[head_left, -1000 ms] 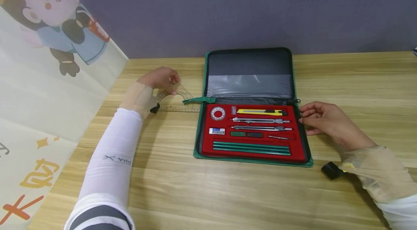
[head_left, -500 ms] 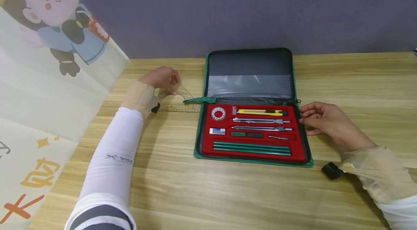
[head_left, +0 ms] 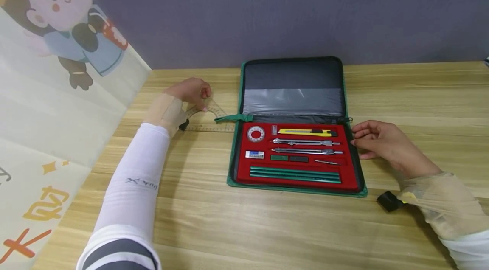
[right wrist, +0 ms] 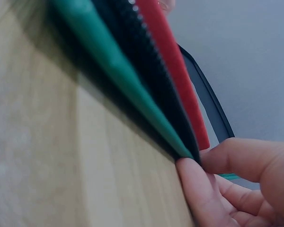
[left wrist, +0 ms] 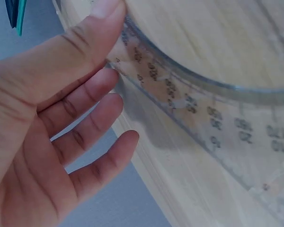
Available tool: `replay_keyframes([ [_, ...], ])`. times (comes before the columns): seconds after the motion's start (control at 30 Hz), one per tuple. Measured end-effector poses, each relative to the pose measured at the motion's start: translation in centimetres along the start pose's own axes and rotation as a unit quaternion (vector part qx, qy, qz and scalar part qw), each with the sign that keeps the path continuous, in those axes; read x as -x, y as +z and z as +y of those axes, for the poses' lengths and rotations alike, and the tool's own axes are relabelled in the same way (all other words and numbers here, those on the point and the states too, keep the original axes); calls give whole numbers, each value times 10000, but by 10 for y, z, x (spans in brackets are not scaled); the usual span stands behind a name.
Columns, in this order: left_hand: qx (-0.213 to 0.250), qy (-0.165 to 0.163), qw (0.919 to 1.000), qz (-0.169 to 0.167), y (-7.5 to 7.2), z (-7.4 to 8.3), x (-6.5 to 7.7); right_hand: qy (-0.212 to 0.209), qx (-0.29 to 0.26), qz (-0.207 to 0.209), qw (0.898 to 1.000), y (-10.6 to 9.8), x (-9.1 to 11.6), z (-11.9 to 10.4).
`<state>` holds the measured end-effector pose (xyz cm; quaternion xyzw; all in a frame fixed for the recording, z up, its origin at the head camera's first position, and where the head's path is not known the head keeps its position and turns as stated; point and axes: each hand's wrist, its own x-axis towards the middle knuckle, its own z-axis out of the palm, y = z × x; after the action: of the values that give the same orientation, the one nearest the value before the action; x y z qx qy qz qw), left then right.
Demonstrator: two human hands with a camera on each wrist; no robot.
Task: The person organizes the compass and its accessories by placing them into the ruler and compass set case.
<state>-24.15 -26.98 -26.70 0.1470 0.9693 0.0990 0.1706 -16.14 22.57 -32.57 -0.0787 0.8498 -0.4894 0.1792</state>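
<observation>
My left hand [head_left: 191, 91] pinches the top corner of a clear set square [head_left: 208, 127] left of the case. In the left wrist view its thumb lies over the printed plastic, with the other fingers [left wrist: 106, 156] beside the slanted edge. An unzipped green drawing-instrument case [head_left: 298, 190] lies spread out on the table, its red tray facing up. My right hand [head_left: 382, 142] grips the case's right edge. Seen from the right wrist, thumb and index finger close on the green and black zip border [right wrist: 132, 85]. A green strap [head_left: 233, 117] overlaps the set square.
The red tray holds a yellow utility knife [head_left: 305, 132], two compasses [head_left: 305, 142], a round white-rimmed piece [head_left: 255, 133], an eraser [head_left: 254, 154] and green pencils [head_left: 294, 173]. A purple-grey wall [head_left: 290, 11] stands behind the table, and a printed cartoon panel [head_left: 46, 104] at the left.
My left forearm has shifted very slightly to the right. Both hands keep their holds, and the case and set square stay in place.
</observation>
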Motion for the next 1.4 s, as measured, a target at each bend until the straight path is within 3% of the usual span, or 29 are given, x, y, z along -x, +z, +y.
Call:
replay_keyframes([
  [0.23,-53,-40,9999,-114,-1,1,0,-31,-18,8,10000,1,0,0],
  [0.9,-247,-121,9993,251,5,4,5,-130,-89,30,9999,-2,2,1],
  [1.4,-204,-129,9997,73,2,3,3,21,-11,11,10000,-1,0,-2],
])
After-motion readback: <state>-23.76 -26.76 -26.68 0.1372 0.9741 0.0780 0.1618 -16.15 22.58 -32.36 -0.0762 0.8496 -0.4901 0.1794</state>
